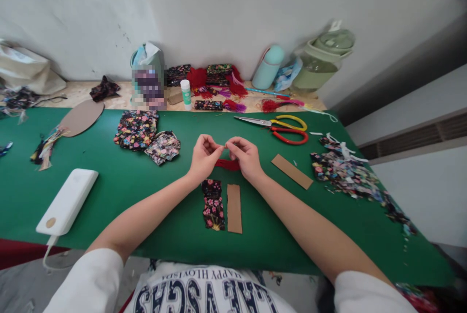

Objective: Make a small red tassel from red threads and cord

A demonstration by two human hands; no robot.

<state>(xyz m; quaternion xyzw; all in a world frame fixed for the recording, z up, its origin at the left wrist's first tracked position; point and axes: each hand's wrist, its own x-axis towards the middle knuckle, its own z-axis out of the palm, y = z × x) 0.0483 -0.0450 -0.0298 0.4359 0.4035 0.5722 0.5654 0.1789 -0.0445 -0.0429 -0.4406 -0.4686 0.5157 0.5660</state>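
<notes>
My left hand (205,155) and my right hand (245,156) meet over the middle of the green table. Both are closed, thumbs and forefingers pinched tip to tip. What the fingertips hold is too small to make out. A bundle of red thread (228,164) shows right below the fingers, between the two hands; I cannot tell whether it is held or lies on the table. Nearer to me lie a flowered black fabric strip (213,205) and, beside it, a brown cardboard strip (234,209). Another cardboard strip (292,172) rests right of my right hand.
Scissors (277,124) with yellow and red handles lie beyond my right hand. Folded flowered fabric (136,129) is at left, near a white power bank (67,202). Fabric scraps (343,172) cover the right side. A glue stick (186,95) and bottle (268,68) stand at the back.
</notes>
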